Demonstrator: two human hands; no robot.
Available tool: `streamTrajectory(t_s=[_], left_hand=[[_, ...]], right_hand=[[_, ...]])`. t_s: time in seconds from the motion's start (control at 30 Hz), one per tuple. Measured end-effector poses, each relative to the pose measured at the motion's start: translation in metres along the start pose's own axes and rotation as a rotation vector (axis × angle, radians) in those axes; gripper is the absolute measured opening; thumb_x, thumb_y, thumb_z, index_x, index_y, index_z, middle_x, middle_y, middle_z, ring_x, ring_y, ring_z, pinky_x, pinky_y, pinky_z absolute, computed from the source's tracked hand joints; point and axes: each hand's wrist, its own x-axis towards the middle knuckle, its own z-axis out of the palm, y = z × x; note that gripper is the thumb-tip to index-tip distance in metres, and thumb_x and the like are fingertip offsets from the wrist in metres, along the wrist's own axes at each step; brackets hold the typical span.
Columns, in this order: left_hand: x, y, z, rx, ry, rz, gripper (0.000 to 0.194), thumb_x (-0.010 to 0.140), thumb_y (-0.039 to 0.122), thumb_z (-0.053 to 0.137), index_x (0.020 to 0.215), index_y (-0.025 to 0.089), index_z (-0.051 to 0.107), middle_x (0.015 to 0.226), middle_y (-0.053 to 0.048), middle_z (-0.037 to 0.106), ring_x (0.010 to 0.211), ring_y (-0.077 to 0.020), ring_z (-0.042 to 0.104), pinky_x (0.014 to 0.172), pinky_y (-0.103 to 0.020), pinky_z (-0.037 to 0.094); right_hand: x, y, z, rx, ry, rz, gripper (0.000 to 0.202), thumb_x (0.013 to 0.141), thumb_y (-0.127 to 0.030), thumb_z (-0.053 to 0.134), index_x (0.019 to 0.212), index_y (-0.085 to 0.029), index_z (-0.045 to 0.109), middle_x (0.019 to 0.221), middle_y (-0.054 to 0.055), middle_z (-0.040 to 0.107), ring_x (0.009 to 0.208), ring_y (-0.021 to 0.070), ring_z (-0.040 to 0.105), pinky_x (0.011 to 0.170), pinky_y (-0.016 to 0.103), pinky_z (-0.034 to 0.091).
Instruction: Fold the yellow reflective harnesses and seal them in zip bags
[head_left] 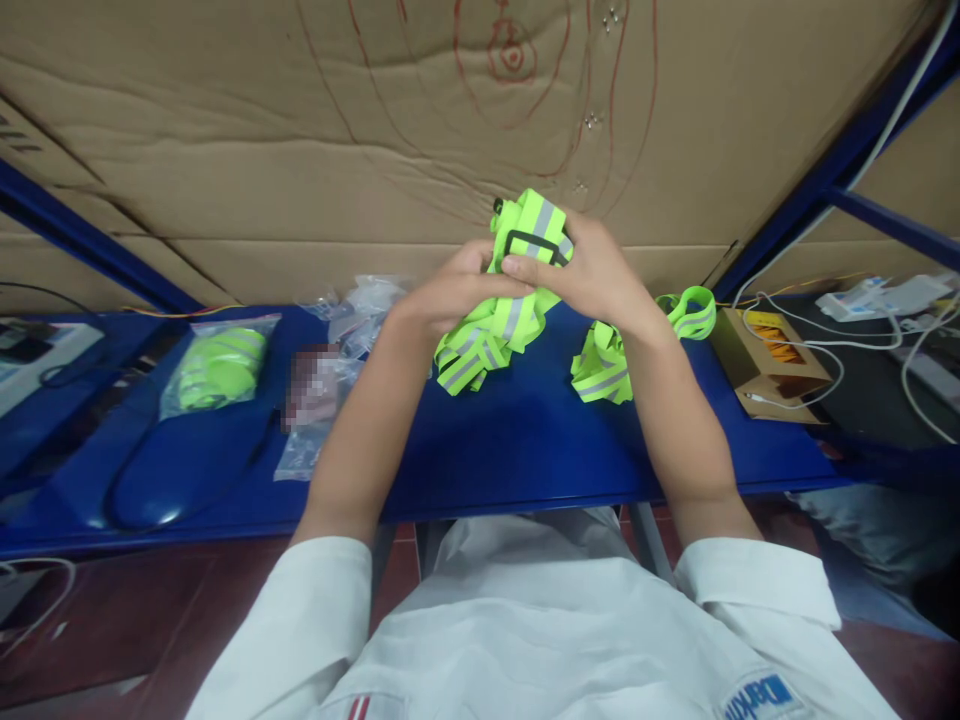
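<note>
Both my hands hold a bunched neon-yellow reflective strap (536, 218) with grey stripes and a black buckle, raised over the blue table. My left hand (465, 285) grips its lower left side, fingers partly hidden behind the strap. On its right, my right hand (592, 270) closes around the bundle, the thumb lying across the front just below the buckle. Beneath my hands, folds of the same neon webbing (480, 350) reach toward the table; I cannot tell whether they touch it. Another crumpled reflective strap (602, 365) lies beside my right forearm, with a loop (694, 312) behind it.
On the blue table (517, 450), a clear bag of neon straps (223, 365) lies at left, near crumpled plastic bags (367, 310). An open cardboard box (772, 360) with orange contents and white cables (847, 340) are at right. A cardboard panel (300, 200) stands behind.
</note>
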Motion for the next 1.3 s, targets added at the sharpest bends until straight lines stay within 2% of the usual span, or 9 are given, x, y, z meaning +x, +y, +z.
streamTrajectory(t_s=[0.2, 0.4, 0.6, 0.73, 0.83, 0.9, 1.03, 1.17, 1.3], left_hand=[[-0.003, 0.006, 0.003, -0.141, -0.209, -0.173, 0.046, 0.066, 0.022, 0.091, 0.108, 0.015, 0.071, 0.098, -0.008, 0.08, 0.091, -0.027, 0.08, 0.086, -0.04, 0.066], [0.003, -0.002, 0.005, -0.04, -0.326, -0.09, 0.033, 0.075, 0.031, 0.094, 0.094, 0.015, 0.072, 0.084, -0.005, 0.074, 0.069, -0.0153, 0.07, 0.068, -0.028, 0.058], [0.0, 0.004, 0.017, -0.048, -0.493, -0.056, 0.037, 0.088, 0.051, 0.085, 0.087, 0.017, 0.072, 0.068, -0.002, 0.058, 0.062, -0.0123, 0.053, 0.059, -0.027, 0.044], [-0.005, 0.01, 0.016, 0.053, -0.491, -0.046, 0.05, 0.088, 0.065, 0.08, 0.082, 0.016, 0.072, 0.065, -0.003, 0.058, 0.056, -0.0114, 0.047, 0.055, -0.027, 0.041], [0.001, 0.005, 0.008, 0.239, -0.335, 0.024, 0.049, 0.091, 0.065, 0.074, 0.091, 0.016, 0.072, 0.08, -0.006, 0.068, 0.076, -0.0174, 0.064, 0.074, -0.029, 0.054], [0.01, -0.006, 0.0, 0.285, -0.046, 0.113, 0.048, 0.09, 0.06, 0.077, 0.111, 0.017, 0.068, 0.107, -0.009, 0.073, 0.106, -0.024, 0.068, 0.099, -0.036, 0.055], [0.023, -0.025, -0.008, 0.403, 0.405, 0.255, 0.071, 0.08, 0.043, 0.089, 0.137, 0.022, 0.052, 0.151, -0.014, 0.055, 0.15, -0.0297, 0.042, 0.131, -0.047, 0.031], [0.022, -0.023, 0.01, 0.481, 0.485, 0.333, 0.064, 0.092, 0.047, 0.076, 0.146, 0.028, 0.048, 0.164, -0.013, 0.042, 0.157, -0.0263, 0.036, 0.133, -0.041, 0.029], [0.024, -0.013, 0.041, 0.218, 0.361, 0.277, 0.066, 0.107, 0.063, 0.043, 0.162, 0.028, 0.029, 0.177, -0.005, 0.027, 0.168, -0.0217, 0.019, 0.132, -0.036, 0.032]], right_hand=[[0.004, 0.0, 0.004, -0.125, 0.167, -0.033, 0.046, 0.082, -0.05, 0.086, 0.116, -0.025, 0.067, 0.116, 0.006, 0.075, 0.113, 0.0305, 0.07, 0.106, 0.046, 0.055], [-0.003, -0.009, -0.029, 0.041, 0.312, -0.006, 0.032, 0.088, -0.057, 0.08, 0.098, -0.028, 0.069, 0.102, 0.002, 0.078, 0.097, 0.0267, 0.073, 0.091, 0.042, 0.061], [-0.004, -0.006, -0.039, 0.457, 0.029, 0.151, 0.05, 0.077, -0.07, 0.081, 0.106, -0.029, 0.075, 0.116, 0.004, 0.08, 0.11, 0.0315, 0.076, 0.095, 0.047, 0.065], [0.001, -0.001, -0.025, 0.558, -0.202, 0.278, 0.063, 0.084, -0.085, 0.059, 0.098, -0.026, 0.076, 0.1, 0.01, 0.081, 0.106, 0.032, 0.077, 0.086, 0.046, 0.067], [0.006, 0.004, -0.018, 0.587, -0.136, 0.293, 0.051, 0.092, -0.074, 0.058, 0.098, -0.025, 0.073, 0.102, 0.009, 0.081, 0.101, 0.0301, 0.078, 0.086, 0.045, 0.067], [0.009, 0.01, -0.016, 0.526, 0.128, 0.256, 0.038, 0.092, -0.062, 0.068, 0.103, -0.025, 0.069, 0.111, 0.008, 0.08, 0.103, 0.0276, 0.077, 0.091, 0.042, 0.065], [0.01, 0.022, -0.017, 0.056, 0.661, 0.102, 0.037, 0.091, -0.055, 0.078, 0.106, -0.026, 0.06, 0.112, 0.008, 0.076, 0.109, 0.026, 0.069, 0.108, 0.042, 0.053], [0.009, 0.024, -0.016, -0.214, 0.759, 0.148, 0.046, 0.092, -0.062, 0.076, 0.113, -0.026, 0.056, 0.097, 0.008, 0.073, 0.102, 0.0305, 0.068, 0.105, 0.048, 0.049], [0.005, 0.013, 0.002, -0.191, 0.701, 0.095, 0.042, 0.098, -0.063, 0.068, 0.116, -0.028, 0.055, 0.108, 0.007, 0.074, 0.104, 0.0272, 0.071, 0.101, 0.044, 0.054]])
